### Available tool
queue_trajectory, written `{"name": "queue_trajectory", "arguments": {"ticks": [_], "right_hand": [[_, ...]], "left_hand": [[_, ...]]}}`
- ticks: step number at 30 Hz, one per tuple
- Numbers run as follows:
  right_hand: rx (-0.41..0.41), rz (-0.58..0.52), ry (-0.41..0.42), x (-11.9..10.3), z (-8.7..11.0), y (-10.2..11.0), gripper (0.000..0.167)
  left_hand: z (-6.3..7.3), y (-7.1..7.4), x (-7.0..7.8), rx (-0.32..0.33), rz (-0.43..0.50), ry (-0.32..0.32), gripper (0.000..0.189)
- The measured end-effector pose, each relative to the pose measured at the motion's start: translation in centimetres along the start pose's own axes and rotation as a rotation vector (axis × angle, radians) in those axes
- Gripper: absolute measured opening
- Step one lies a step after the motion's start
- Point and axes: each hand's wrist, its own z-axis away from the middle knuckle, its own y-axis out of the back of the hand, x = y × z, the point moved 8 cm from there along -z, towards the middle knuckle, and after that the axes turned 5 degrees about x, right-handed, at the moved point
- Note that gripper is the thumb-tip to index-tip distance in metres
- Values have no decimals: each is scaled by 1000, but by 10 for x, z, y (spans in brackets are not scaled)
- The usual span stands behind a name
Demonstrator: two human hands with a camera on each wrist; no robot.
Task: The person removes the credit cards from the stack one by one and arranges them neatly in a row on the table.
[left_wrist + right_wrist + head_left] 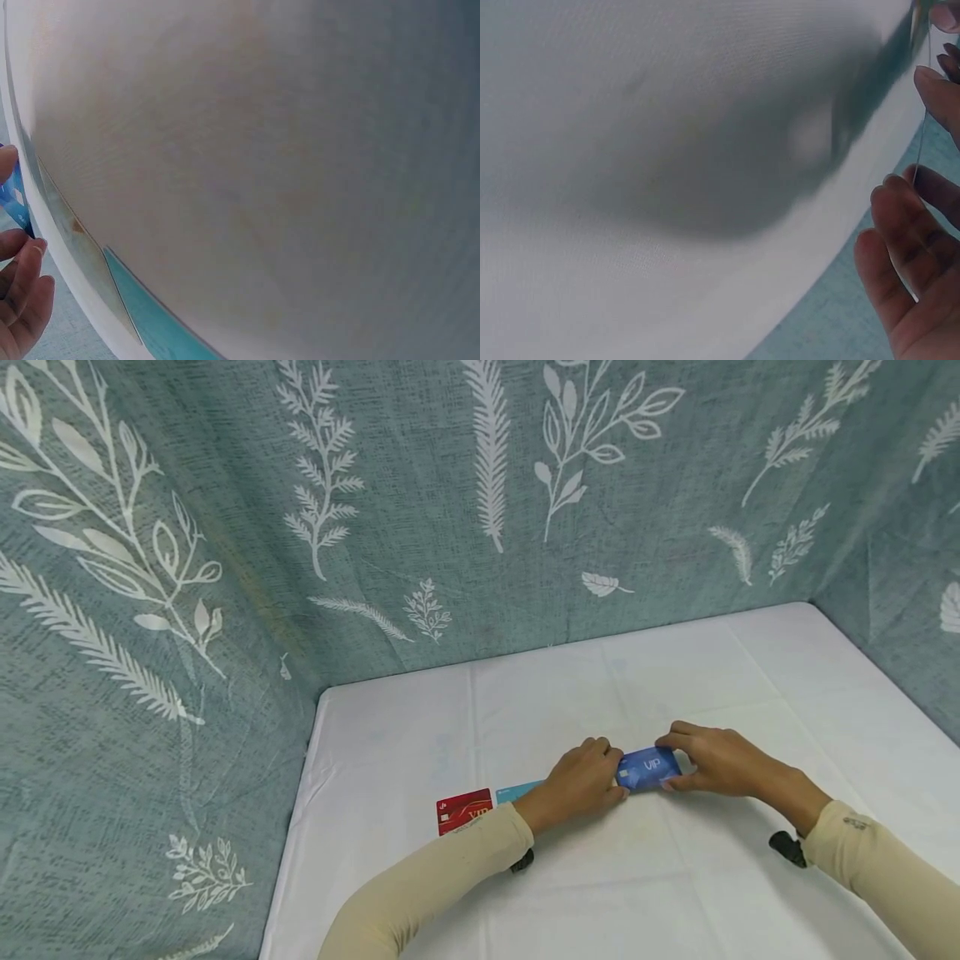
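Observation:
A blue card printed "VIP" is held between both hands, just above the white table. The left hand pinches it at its left end, and in the left wrist view a corner of the blue card shows between the thumb and fingers. At its right end the right hand grips the card between thumb and fingers; the right wrist view catches the card only edge-on. Left of the hands lie a red "VIP" card and a light blue card, both partly covered by the left arm.
A pale flat card lies beside the light blue one in the left wrist view. The white-clothed table meets green leaf-patterned curtains at the back and sides. Black wrist cameras hang below the sleeves.

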Motion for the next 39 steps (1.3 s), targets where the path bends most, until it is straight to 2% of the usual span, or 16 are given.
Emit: {"name": "queue_trajectory", "arguments": {"ticks": [14, 26, 39], "right_hand": [[10, 1, 33, -2, -2, -1, 54], [5, -5, 27, -2, -3, -5, 55], [13, 9, 25, -1, -2, -6, 56]], "left_hand": [[-2, -2, -1, 14, -22, -1, 49], [-1, -2, -1, 36, -67, 11, 47], [-3, -1, 1, 5, -81, 2, 49]]}}
